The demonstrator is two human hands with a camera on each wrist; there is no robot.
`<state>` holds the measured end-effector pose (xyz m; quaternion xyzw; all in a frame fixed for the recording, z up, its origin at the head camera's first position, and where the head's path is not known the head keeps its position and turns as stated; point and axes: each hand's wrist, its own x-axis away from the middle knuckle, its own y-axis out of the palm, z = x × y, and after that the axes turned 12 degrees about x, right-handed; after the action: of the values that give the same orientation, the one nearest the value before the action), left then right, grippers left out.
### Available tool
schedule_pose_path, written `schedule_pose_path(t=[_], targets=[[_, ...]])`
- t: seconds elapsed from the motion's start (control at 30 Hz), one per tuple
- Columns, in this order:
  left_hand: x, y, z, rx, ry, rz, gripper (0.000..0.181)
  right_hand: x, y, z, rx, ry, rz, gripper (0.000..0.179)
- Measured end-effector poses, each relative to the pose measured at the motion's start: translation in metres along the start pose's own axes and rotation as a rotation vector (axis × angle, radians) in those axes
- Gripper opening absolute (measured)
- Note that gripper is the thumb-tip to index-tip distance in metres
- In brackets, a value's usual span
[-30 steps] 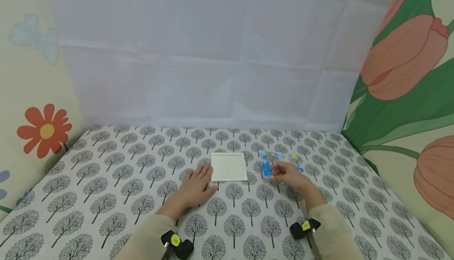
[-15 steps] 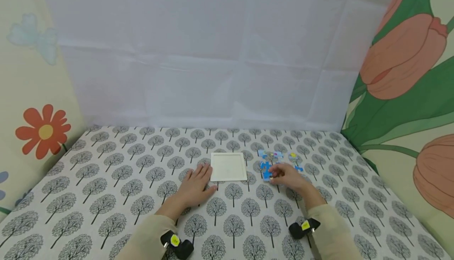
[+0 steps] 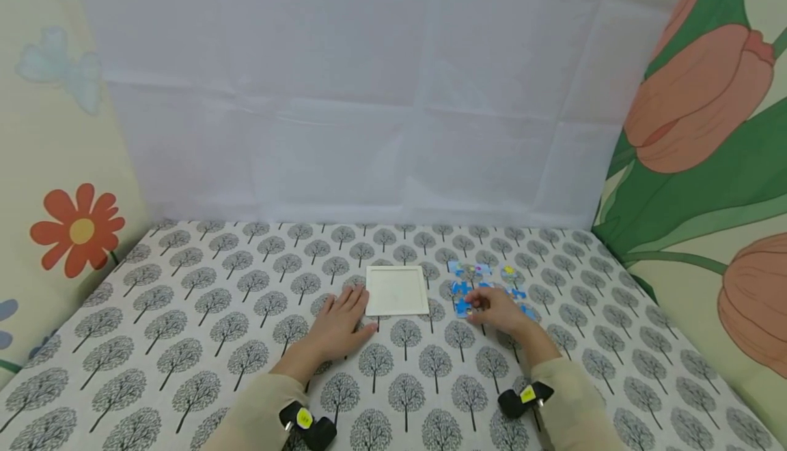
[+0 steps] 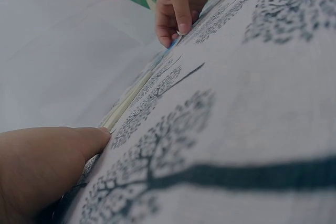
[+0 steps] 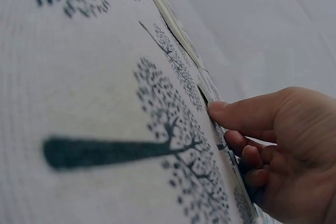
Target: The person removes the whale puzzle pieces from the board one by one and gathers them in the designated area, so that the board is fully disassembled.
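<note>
Fingers spread, my left hand (image 3: pixel 338 324) lies flat on the cloth, its fingertips at the left edge of a shallow white square frame (image 3: pixel 397 291). In the left wrist view only part of this hand (image 4: pixel 50 163) shows. My right hand (image 3: pixel 501 311) pinches a blue jigsaw puzzle piece (image 3: pixel 462 308) between thumb and fingers, low over the cloth right of the frame. Other blue puzzle pieces (image 3: pixel 519 294) lie around and partly behind that hand. From the right wrist, the right thumb (image 5: pixel 220 109) is seen at the piece's edge; the curled fingers hide the rest.
Farther back lie a light-blue puzzle piece (image 3: pixel 470 268) and one with a yellow spot (image 3: pixel 509 270). The tree-print tablecloth (image 3: pixel 246 355) covers the table. A white sheet (image 3: pixel 344 96) hangs behind, with flower-painted walls at both sides.
My right hand has drawn the blue puzzle piece slightly nearer to me, and more blue pieces show behind and beside it. The left hand and the white frame have stayed put.
</note>
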<state>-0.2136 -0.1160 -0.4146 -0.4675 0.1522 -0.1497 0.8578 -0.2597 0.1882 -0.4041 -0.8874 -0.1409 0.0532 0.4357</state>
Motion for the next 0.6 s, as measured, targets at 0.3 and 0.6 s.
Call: schedule_pose_path(t=[0.3,0.6], targets=[[0.0001,-0.0012,0.0016,0.006,-0.008,-0.007,0.064,0.0018,-0.0011,-0.0009,0.026,-0.01,-0.009,0.026],[0.0003,-0.001,0.0015,0.007,-0.006,-0.007,0.065,0.0022,-0.0012,-0.0005,0.025,-0.014,-0.006,0.026]])
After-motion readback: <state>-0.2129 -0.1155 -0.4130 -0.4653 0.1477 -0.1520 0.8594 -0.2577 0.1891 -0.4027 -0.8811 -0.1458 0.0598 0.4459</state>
